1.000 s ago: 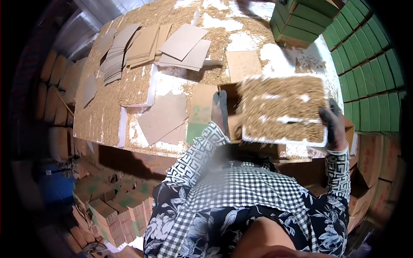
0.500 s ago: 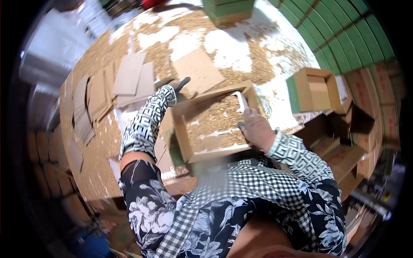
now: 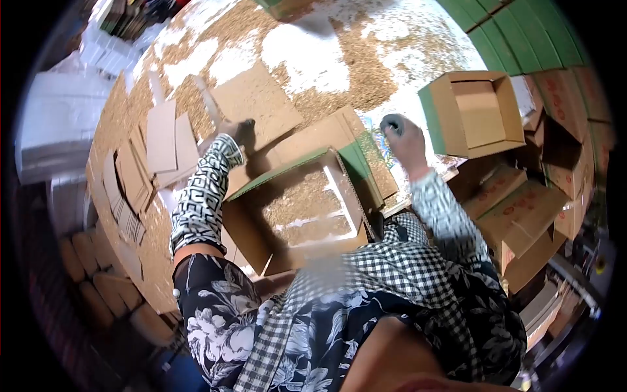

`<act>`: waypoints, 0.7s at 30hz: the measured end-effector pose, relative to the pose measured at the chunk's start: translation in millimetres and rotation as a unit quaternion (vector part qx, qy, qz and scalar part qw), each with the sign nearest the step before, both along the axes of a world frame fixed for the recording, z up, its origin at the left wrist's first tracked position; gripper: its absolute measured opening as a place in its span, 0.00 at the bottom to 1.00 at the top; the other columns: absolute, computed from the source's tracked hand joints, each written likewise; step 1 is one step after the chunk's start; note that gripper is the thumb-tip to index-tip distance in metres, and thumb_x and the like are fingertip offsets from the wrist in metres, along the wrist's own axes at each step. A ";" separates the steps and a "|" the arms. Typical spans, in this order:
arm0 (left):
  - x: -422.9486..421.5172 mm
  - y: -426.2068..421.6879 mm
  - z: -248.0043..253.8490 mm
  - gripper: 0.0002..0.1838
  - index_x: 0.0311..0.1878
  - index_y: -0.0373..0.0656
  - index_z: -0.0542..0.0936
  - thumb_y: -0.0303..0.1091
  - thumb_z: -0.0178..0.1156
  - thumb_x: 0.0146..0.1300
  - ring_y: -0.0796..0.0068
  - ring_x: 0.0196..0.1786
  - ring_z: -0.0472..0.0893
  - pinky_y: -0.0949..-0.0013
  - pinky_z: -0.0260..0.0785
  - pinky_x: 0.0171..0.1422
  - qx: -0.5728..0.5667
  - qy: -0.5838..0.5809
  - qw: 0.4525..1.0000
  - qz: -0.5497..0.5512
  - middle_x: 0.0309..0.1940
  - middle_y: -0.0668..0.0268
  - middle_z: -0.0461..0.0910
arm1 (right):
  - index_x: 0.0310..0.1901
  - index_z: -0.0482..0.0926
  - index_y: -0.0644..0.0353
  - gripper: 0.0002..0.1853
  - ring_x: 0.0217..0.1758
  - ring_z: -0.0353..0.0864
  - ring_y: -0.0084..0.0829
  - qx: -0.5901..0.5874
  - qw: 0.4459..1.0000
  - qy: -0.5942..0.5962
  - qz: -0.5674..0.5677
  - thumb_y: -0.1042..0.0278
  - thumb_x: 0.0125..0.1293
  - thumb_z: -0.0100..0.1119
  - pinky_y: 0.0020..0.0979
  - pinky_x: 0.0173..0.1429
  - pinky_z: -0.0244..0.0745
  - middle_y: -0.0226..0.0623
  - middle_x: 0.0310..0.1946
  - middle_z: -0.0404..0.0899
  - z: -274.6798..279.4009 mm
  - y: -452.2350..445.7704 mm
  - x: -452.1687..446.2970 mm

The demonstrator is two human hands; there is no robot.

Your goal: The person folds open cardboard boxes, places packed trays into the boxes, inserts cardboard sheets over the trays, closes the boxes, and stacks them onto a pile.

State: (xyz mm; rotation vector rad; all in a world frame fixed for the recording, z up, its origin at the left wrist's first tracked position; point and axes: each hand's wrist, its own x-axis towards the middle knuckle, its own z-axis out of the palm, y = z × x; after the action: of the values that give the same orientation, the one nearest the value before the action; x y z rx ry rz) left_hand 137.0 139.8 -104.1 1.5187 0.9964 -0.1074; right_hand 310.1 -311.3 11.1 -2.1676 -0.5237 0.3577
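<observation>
An open cardboard box (image 3: 251, 232) with a green outer edge stands at the table's near side, against my checked apron. Tan flakes and white patches show inside its walls. Beyond its far left corner is my left hand (image 3: 238, 134), dark at the fingertips, its fingers bunched beside a flat cardboard sheet (image 3: 258, 98). What it may hold is hidden. To the right of the box, my right hand (image 3: 408, 144) is raised with dark-tipped fingers curled together; I cannot make out anything in them. A flattened green-and-brown cardboard piece (image 3: 366, 160) lies between this hand and the box.
Loose cardboard pieces (image 3: 162, 137) lie at the left on the flake-strewn round table (image 3: 117, 258). An open green-sided box (image 3: 480, 108) stands at the right, above more open cartons (image 3: 522, 209). Stacked green boxes (image 3: 522, 39) line the back right.
My right hand has left the box's right wall and moved up and right. The box has turned and shifted left and nearer, uncovering the flattened green-and-brown piece. The view has shifted too.
</observation>
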 end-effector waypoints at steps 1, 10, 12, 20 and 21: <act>-4.6 9.6 13.6 0.14 0.43 0.35 0.77 0.29 0.67 0.56 0.68 0.30 0.81 0.65 0.75 0.34 0.027 -0.037 0.999 0.008 0.30 0.61 0.81 | 0.41 0.81 0.58 0.13 0.46 0.81 0.40 -0.132 0.988 -0.075 0.015 0.61 0.59 0.63 0.36 0.51 0.74 0.42 0.39 0.82 -36.6 1.5 17.3; -112.7 -160.3 200.1 0.17 0.53 0.40 0.74 0.30 0.53 0.60 0.54 0.49 0.80 0.60 0.69 0.57 0.409 0.061 0.910 -0.034 0.47 0.53 0.80 | 0.66 0.64 0.48 0.33 0.65 0.60 0.52 -0.309 0.934 -0.163 0.076 0.51 0.60 0.61 0.57 0.64 0.56 0.48 0.61 0.62 -124.8 21.3 -11.4; -137.8 -183.4 201.7 0.15 0.50 0.43 0.76 0.30 0.53 0.58 0.52 0.44 0.80 0.58 0.70 0.52 0.493 0.082 0.866 0.033 0.42 0.53 0.80 | 0.66 0.63 0.48 0.33 0.66 0.59 0.52 -0.334 0.925 -0.162 0.085 0.50 0.61 0.61 0.59 0.64 0.55 0.48 0.62 0.61 -116.3 31.0 -23.0; -213.8 -194.8 182.6 0.15 0.48 0.35 0.75 0.27 0.52 0.58 0.63 0.40 0.80 0.66 0.70 0.49 0.461 0.054 0.863 0.199 0.37 0.55 0.80 | 0.66 0.63 0.50 0.33 0.65 0.60 0.47 -0.257 0.931 -0.241 0.096 0.48 0.62 0.59 0.51 0.67 0.58 0.47 0.60 0.63 -128.3 -18.5 32.6; -214.0 -193.5 179.5 0.15 0.48 0.35 0.75 0.26 0.52 0.57 0.64 0.40 0.79 0.66 0.70 0.49 0.486 0.048 0.851 0.190 0.36 0.55 0.80 | 0.65 0.64 0.50 0.32 0.65 0.61 0.48 -0.275 0.923 -0.251 0.098 0.50 0.62 0.60 0.51 0.67 0.58 0.47 0.59 0.64 -129.7 -35.4 42.3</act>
State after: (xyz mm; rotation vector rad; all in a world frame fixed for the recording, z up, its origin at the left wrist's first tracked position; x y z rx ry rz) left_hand -77.0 -53.7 75.4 2.1781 1.5327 0.7188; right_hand 352.4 -346.7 -118.7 -2.7776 -1.0308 0.0422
